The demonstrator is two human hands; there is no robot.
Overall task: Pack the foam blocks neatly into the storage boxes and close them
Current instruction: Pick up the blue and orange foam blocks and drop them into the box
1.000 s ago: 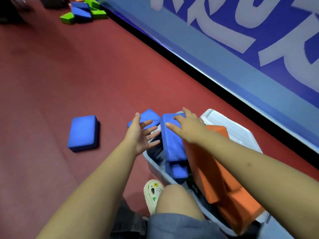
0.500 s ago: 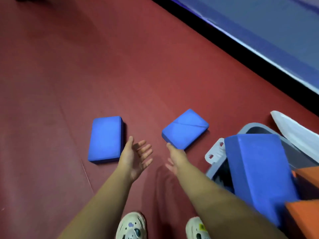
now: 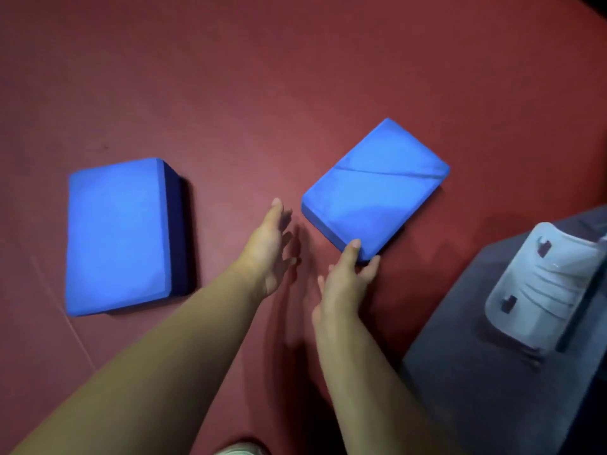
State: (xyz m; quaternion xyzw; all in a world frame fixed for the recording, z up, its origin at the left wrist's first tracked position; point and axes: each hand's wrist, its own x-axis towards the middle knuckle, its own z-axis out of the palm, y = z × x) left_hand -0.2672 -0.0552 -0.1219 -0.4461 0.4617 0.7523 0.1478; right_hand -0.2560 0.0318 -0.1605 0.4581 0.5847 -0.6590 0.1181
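Two flat rectangular blue foam blocks lie well apart on the red floor: the left blue foam block [image 3: 116,236] sits square-on, broad face up, its dark side edge showing; the right blue foam block [image 3: 376,188] is turned diagonally, a crease across its top, while the grey plastic storage box [image 3: 486,372] stands at lower right

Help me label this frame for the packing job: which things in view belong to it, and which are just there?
Part of the job:
- angled blue foam block, its near corner touched by the right hand
- flat blue foam block, untouched
- left hand, open, between the blocks
- grey storage box and its white latch

Just there:
- red floor
- shoe tip
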